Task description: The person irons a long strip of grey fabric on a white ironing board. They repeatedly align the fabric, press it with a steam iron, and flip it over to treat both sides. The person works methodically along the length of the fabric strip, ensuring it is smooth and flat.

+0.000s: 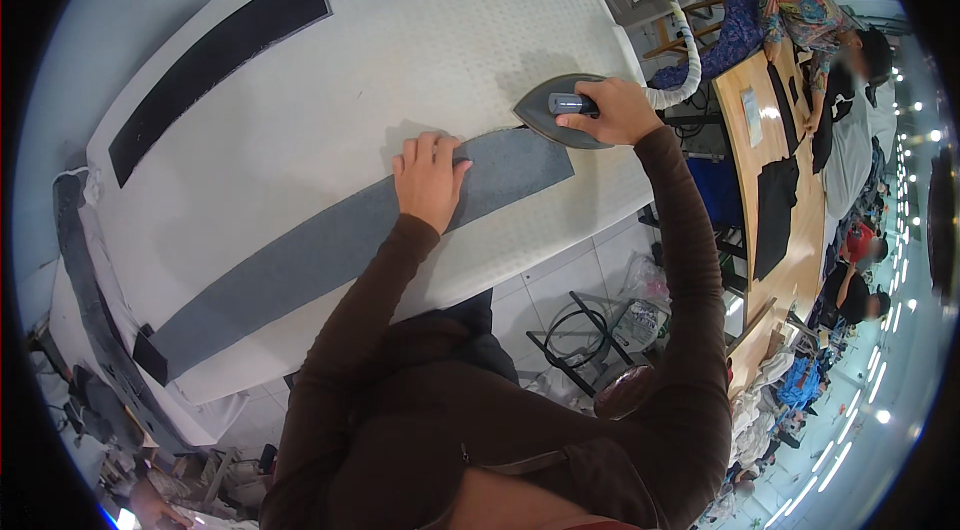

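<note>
A long grey fabric strip (300, 265) lies across the white padded ironing table (400, 40). My left hand (430, 175) presses flat on the strip near its right end, fingers spread. My right hand (615, 110) grips the handle of a grey steam iron (555, 115), whose soleplate sits on the table at the strip's right end. A wrapped hose (678, 30) runs up from the iron.
A black fabric strip (210, 60) lies at the table's far left. Dark cloth (85, 280) hangs off the left edge. To the right stands a wooden table (765, 100) with dark fabric pieces, and other people sit beside it.
</note>
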A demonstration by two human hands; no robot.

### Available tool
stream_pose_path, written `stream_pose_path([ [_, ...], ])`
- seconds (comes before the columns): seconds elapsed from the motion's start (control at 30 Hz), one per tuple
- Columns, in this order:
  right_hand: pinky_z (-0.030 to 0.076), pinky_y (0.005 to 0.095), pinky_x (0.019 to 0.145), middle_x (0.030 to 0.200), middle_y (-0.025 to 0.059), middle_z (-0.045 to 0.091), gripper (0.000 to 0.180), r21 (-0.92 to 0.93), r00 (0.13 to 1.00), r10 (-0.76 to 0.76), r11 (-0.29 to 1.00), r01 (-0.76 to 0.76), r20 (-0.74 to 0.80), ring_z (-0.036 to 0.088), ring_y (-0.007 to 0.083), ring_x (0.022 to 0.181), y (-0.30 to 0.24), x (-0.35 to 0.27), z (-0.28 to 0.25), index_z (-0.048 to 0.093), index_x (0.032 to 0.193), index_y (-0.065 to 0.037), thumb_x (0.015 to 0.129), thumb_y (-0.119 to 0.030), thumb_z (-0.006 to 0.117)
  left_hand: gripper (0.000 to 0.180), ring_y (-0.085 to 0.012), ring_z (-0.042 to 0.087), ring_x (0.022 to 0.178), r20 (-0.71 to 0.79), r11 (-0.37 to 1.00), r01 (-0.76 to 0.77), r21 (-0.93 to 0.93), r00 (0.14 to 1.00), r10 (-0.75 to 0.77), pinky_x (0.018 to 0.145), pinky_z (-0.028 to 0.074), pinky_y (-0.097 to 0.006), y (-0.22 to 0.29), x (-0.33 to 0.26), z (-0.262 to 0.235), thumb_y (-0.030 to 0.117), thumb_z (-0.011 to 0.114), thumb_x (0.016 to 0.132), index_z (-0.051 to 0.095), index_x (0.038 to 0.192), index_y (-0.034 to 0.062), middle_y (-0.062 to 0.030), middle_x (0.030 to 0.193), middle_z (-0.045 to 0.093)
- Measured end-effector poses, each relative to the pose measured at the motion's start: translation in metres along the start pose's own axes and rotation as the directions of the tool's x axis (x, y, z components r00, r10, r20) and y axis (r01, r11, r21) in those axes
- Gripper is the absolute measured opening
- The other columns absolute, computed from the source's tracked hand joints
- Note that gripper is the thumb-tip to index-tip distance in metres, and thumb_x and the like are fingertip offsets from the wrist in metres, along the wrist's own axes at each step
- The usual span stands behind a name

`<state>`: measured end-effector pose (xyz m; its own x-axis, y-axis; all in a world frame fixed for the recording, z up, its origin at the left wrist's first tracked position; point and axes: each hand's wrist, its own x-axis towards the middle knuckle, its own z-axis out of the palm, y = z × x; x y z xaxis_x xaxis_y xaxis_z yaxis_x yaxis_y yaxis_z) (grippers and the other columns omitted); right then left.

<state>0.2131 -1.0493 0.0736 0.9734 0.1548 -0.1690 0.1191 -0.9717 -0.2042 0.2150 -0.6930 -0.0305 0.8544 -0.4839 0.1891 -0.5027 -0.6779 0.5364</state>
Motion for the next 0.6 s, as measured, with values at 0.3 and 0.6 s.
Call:
stream_pose_path([
  [0.3,0.051,0.0546,0.068,0.074,0.0162,0.067,0.065,0.033,0.998,-0.038,0.999,0.036,0.053,0.07,0.0444,0.077,-0.004,0.0,-0.003,0.069,0.09,-0.007,0.095,-0.071,0.079,0.028,-0.0338,0.066,0.108,0.167,0.997,0.02,-0.07,0.986,-0.008,0.091,0.051,-0.049,-0.021,0.027,-0.015,0.017,0.091,0.089,0.072,0.108,0.0119,-0.0046,0.101,0.074],
  [0.6,0.05,0.0527,0.066,0.071,0.0148,0.065,0.062,0.044,0.999,-0.044,0.998,0.044,0.007,0.069,0.0428,0.074,-0.006,0.001,-0.002,0.069,0.089,-0.009,0.094,-0.07,0.081,0.017,-0.0279,0.067,0.103,0.079,0.933,-0.302,-0.195,0.944,0.322,0.087,0.053,-0.044,-0.033,0.023,-0.016,0.005,0.078,0.095,0.079,0.112,0.0074,-0.0071,0.101,0.071],
])
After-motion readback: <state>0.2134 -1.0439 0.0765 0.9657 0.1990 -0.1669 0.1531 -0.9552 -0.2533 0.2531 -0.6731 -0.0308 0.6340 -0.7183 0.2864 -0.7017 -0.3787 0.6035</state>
